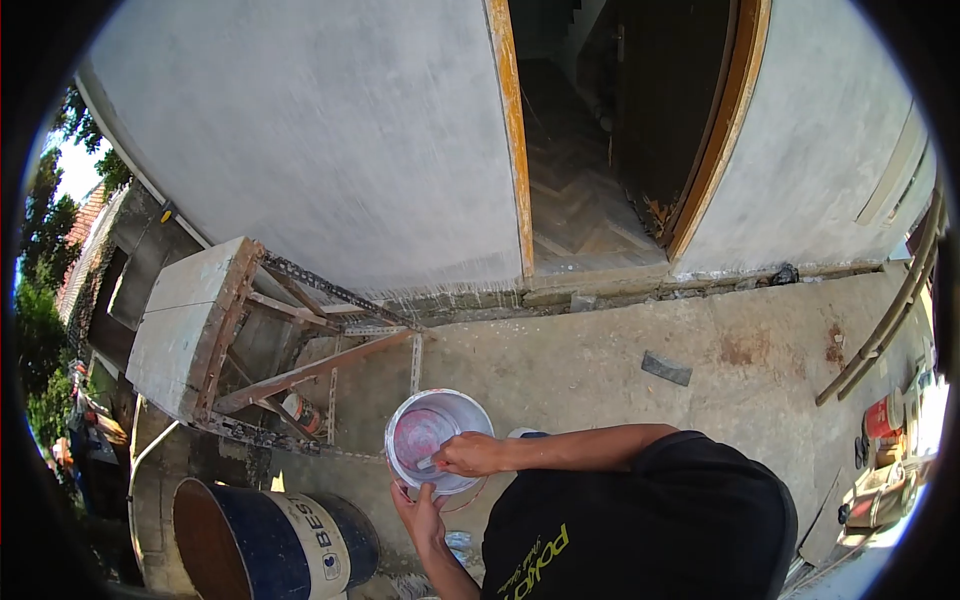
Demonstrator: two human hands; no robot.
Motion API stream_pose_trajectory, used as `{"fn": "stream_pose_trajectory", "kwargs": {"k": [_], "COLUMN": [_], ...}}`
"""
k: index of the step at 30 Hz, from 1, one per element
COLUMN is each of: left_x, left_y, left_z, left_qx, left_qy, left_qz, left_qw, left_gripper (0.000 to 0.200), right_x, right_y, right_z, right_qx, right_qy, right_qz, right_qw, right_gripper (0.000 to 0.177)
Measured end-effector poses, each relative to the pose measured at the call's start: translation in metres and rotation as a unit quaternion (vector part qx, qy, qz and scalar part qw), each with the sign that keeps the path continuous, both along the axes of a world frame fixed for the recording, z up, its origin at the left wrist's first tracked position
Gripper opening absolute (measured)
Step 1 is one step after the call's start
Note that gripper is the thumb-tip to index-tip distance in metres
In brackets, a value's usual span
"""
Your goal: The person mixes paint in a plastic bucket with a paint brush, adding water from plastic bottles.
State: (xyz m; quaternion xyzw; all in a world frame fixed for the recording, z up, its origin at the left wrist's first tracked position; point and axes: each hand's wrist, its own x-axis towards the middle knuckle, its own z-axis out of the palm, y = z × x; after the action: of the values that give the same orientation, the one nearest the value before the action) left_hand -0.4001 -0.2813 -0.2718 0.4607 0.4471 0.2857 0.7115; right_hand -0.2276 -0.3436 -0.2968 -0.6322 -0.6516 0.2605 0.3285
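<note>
A white bucket (470, 411) with pinkish residue on its bottom is held tilted in front of me. Fingers of my left hand (422, 515) close on the bucket's near rim, from below and to the left. My right hand (468, 455) reaches inside and is closed around a small tool (428, 463). Only a short, pale, flat end of that tool shows beyond my fingers, close to the inner wall. The handle is hidden in my fist, and I cannot make out its exact kind.
Left stands a metal-frame stand (300, 385) with a board top (185, 330). A large blue drum (270, 540) lies below it. Ahead are a grey plastered wall (330, 140) and an open doorway (590, 150). A grey block (666, 368) lies on the concrete; poles (885, 325) lean right.
</note>
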Motion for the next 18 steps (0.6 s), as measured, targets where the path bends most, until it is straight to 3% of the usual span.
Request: {"fn": "stream_pose_trajectory", "kwargs": {"k": [3, 6, 9, 18], "left_x": [-0.006, -0.014, -0.013, -0.010], "left_y": [-0.001, 0.000, -0.004, -0.014], "left_z": [0.000, -0.007, -0.007, 0.005], "left_qx": [-0.007, -0.027, -0.033, -0.038], "left_qy": [-0.017, -0.035, -0.048, -0.051], "left_qz": [-0.001, -0.005, -0.005, 0.013], "left_qw": [1.000, 0.999, 0.998, 0.998], "left_gripper": [0.028, 0.024, 0.021, 0.020], "right_x": [0.009, 0.020, 0.026, -0.005], "right_y": [-0.004, -0.004, 0.000, -0.026], "right_z": [0.011, 0.018, 0.014, 0.020], "right_qx": [-0.020, 0.036, 0.081, -0.014], "right_qy": [0.007, 0.035, -0.022, 0.016], "right_qz": [0.014, -0.049, -0.075, -0.027], "right_qw": [1.000, 0.998, 0.994, 0.999], "right_gripper": [0.027, 0.024, 0.021, 0.023]}}
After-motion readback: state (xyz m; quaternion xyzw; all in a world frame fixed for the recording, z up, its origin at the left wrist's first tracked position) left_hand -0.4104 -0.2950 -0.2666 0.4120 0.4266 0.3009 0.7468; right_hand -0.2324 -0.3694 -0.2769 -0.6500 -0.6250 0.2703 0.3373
